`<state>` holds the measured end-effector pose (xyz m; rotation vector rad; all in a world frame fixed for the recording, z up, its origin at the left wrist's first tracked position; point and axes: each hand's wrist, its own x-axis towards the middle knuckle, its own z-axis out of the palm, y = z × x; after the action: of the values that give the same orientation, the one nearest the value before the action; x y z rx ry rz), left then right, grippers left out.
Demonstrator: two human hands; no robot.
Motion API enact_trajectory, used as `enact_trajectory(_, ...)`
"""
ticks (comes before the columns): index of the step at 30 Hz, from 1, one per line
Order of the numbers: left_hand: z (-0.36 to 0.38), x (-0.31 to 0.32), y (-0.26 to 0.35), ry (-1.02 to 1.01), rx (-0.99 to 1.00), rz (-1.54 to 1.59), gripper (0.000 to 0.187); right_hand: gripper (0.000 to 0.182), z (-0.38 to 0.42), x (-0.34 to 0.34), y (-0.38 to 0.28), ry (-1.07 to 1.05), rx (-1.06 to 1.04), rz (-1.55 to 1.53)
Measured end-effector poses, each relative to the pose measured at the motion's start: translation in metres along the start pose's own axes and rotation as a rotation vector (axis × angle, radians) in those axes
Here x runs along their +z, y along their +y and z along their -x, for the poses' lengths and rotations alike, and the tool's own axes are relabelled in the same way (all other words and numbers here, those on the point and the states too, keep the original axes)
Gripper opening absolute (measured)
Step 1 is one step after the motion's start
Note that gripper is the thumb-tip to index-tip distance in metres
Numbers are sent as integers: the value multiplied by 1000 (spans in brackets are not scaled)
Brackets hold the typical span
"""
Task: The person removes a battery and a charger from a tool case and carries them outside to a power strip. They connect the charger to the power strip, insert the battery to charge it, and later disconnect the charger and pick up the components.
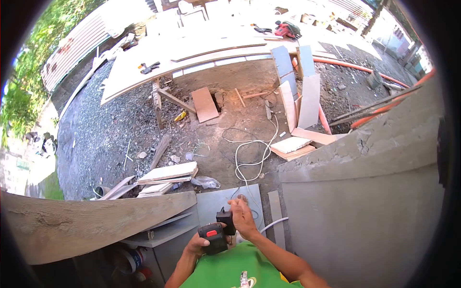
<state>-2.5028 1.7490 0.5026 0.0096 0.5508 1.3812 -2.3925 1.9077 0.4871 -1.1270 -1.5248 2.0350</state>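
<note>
My left hand (196, 244) is low in the view, its fingers wrapped round a black battery pack (212, 246) with a red button on its face. Right beside and above the pack is a smaller black box (224, 222) with a short prong on top, looking like a charger adapter. My right hand (243, 219) is closed against that box's right side, fingers curled. Its grip is partly hidden by the back of the hand. Both hands are close together in front of my green shirt (240, 266), above a grey board (225, 201).
Rough concrete walls (360, 211) flank me on both sides. A white cable (249, 163) loops over the dirt ahead. Stacked boards (165, 175) lie to the left. Beyond stands a long work table (139, 86) with clamps (149, 67) and a red power tool (288, 30).
</note>
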Motion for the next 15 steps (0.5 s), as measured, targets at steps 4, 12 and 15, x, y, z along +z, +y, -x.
enact_trajectory(4,-17,1,25,96,77,-48,86,53,-2,-35,-102,-10,-143,-346)
enact_trajectory(12,-53,-24,60,258,169,-10,78,93,64,-36,-248,-991,-718,-411)
enact_trajectory(15,-60,-22,71,256,195,21,77,95,79,32,-266,-709,-1117,-805)
